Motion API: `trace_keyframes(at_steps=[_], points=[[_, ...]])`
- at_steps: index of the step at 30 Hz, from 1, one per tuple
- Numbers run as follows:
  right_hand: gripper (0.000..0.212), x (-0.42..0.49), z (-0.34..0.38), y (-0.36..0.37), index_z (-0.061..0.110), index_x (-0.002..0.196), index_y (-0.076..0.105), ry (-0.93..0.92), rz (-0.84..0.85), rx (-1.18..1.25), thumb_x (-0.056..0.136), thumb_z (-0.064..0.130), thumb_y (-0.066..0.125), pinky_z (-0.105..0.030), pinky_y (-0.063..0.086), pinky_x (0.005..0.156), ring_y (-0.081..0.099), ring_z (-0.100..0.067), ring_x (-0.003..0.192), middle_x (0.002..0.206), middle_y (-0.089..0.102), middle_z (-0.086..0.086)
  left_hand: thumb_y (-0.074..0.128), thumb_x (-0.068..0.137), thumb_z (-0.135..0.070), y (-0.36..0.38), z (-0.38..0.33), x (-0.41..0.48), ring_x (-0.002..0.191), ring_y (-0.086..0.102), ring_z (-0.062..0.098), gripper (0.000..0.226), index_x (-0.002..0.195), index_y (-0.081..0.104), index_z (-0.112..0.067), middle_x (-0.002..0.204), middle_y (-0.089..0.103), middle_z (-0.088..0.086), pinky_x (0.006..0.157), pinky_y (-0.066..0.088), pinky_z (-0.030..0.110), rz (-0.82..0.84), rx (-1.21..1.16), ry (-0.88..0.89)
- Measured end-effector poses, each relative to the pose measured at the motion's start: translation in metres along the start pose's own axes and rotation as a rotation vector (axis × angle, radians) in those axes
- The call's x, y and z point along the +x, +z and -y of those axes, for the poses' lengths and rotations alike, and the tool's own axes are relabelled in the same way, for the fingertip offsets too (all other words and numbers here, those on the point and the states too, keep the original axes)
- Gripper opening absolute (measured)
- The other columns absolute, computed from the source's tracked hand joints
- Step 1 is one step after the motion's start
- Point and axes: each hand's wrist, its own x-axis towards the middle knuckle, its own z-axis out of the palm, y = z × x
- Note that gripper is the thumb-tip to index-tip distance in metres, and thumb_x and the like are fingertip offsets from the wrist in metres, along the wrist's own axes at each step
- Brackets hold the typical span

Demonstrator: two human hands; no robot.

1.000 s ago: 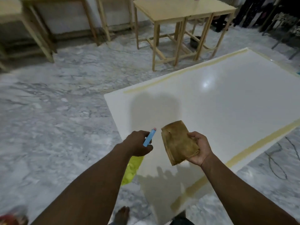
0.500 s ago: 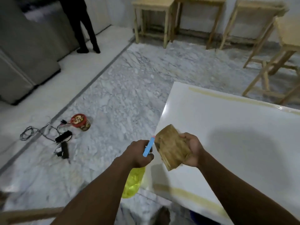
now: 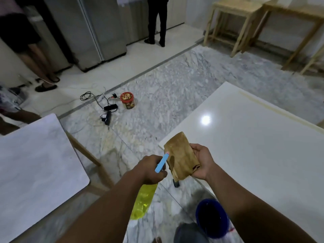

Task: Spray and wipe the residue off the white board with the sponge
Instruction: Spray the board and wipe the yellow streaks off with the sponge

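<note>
Fingers [image 3: 196, 150] of my right hand [image 3: 202, 163] pinch the sponge [image 3: 180, 158]; my left hand [image 3: 150, 170] grips the spray bottle [image 3: 142, 202].
Sponge held above the white board [image 3: 254, 146] corner; aim the nozzle [image 3: 162, 163] close, wet evenly before wiping.

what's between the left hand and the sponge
In the head view, only the blue nozzle of the yellow spray bottle, which the left hand grips; its tip reaches the edge of the brown sponge held in the right hand.
</note>
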Motion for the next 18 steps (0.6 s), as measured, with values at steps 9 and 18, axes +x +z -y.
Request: trace_keyframes(at_steps=[9, 18], points=[[0.047, -0.057, 0.012, -0.054, 0.006, 0.082, 0.079, -0.029, 0.057, -0.123, 0.096, 0.034, 0.044, -0.041, 0.051, 0.086, 0.071, -0.031, 0.083, 0.093, 0.074, -0.015, 0.071, 0.085, -0.036, 0.078, -0.064, -0.041, 0.079, 0.064, 0.017, 0.015, 0.091, 0.063, -0.025, 0.084, 0.065, -0.006, 0.075, 0.052, 0.031, -0.095, 0.029, -0.011], [0.043, -0.122, 0.050, -0.169, 0.005, 0.089, 0.072, 0.000, 0.044, -0.222, 0.098, 0.033, 0.041, -0.041, 0.050, 0.078, 0.072, -0.030, 0.071, 0.082, 0.073, -0.014, 0.068, 0.080, -0.051, 0.183, -0.150, -0.044, 0.075, 0.065, 0.020, 0.025, 0.071, 0.054, -0.032, 0.079, 0.064, -0.005, 0.069, 0.055, 0.036, -0.126, 0.011, -0.075]])
